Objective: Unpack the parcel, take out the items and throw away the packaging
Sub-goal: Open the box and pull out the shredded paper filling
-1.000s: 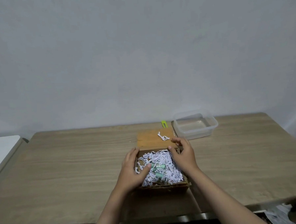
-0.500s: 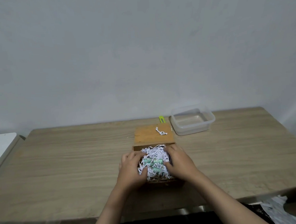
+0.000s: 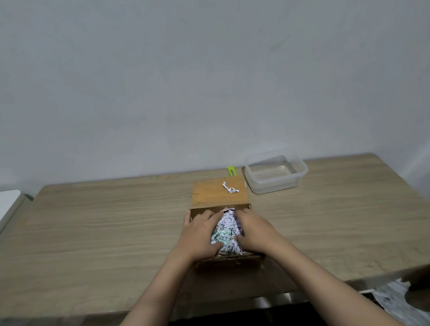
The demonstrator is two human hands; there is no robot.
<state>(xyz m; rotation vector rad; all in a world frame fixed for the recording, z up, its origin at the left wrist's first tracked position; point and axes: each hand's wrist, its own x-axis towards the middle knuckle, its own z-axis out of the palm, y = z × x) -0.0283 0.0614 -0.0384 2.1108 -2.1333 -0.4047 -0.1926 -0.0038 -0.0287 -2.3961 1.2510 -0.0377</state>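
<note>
Backdrop: plain pale wall above a wood-grain table that spans the view.
White surface: at 9 o'clock, just off the table's left end.
Left hand: inside the open cardboard box, fingers curled round the left side of the shredded paper, thumb pressed in at the near edge of the wad.
Cardboard box: near the table's centre toward 6 o'clock, its lid flap folded back flat toward 12 o'clock.
Shredded paper: bunched into a mound between the two hands; something pale green shows within it, too buried to identify.
Loose paper scrap: lies on the lid flap.
Green object: behind the flap at 12 o'clock, mostly hidden.
Right hand: fingers curled over the right side of the mound, gripping it.
Clear plastic container: at 1 o'clock from the box, just beside the flap.
Crumpled paper: below the table edge at 5 o'clock.
</note>
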